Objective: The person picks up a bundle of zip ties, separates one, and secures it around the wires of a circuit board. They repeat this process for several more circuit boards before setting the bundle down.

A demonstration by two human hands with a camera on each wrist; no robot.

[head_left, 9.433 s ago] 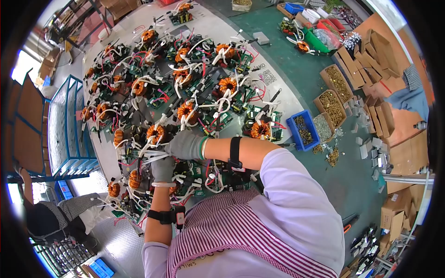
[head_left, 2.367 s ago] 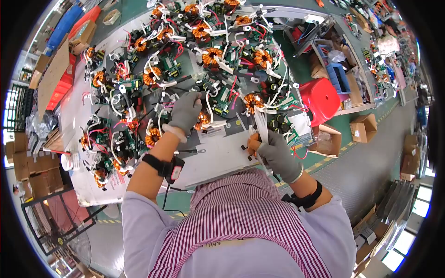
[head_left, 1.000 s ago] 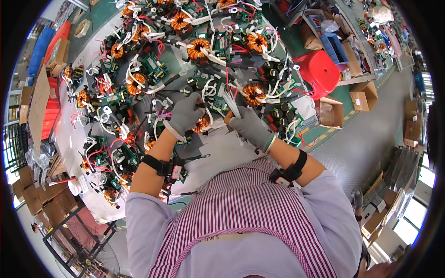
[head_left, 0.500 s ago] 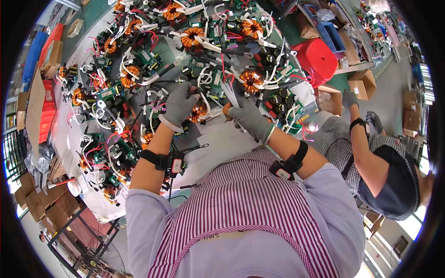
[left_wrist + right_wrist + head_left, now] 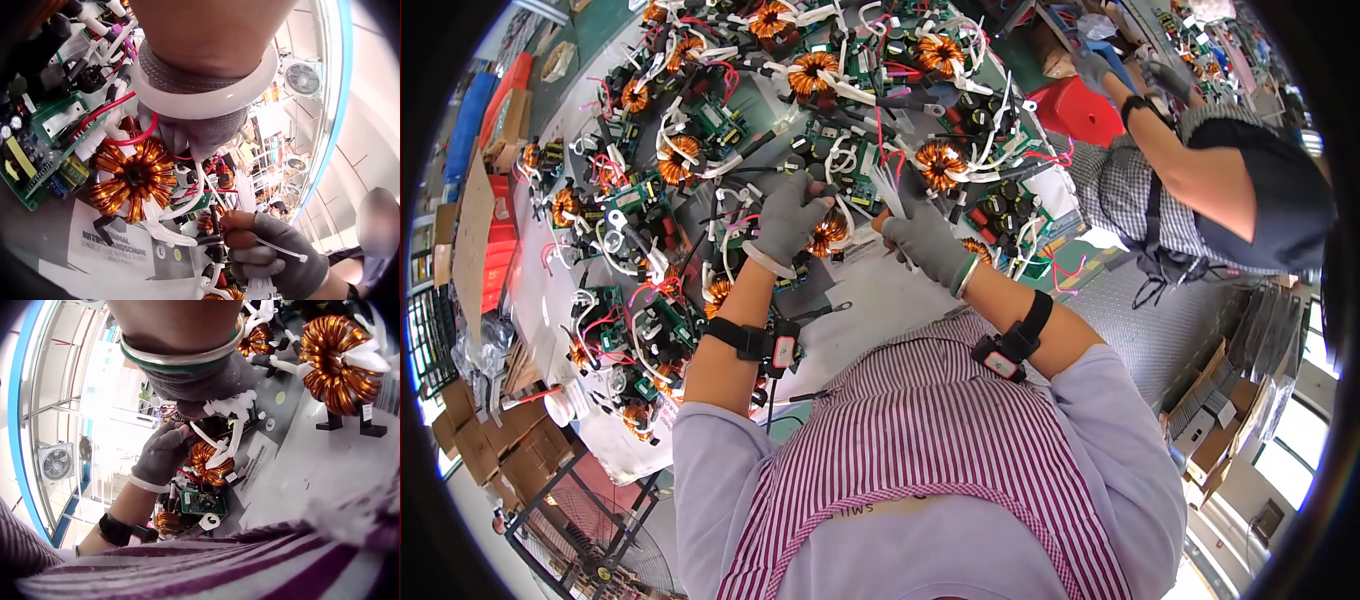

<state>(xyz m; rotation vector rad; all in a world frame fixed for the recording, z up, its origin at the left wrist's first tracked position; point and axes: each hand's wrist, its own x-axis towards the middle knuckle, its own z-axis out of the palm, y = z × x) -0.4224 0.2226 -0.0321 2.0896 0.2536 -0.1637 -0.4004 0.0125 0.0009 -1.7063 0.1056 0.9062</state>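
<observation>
Second person (image 5: 1245, 195) has moved farther off at right since the last frame. Near: right hand (image 5: 930, 248) over the table (image 5: 855, 300), fingers curled round a bunch of white ties (image 5: 887, 192), ends poking up. Left hand (image 5: 788, 220), apart at left, fingers bent beside a copper coil (image 5: 828, 237) (fingertips hidden, can't tell if gripping). Beyond: more green boards (image 5: 722, 122) with coils, wires. Far right: red stool (image 5: 1082, 110), partly covered by that person.

hands (image 5: 930, 247): closer than moments ago | second person (image 5: 1190, 190): now beside red stool (image 5: 1065, 105)
</observation>
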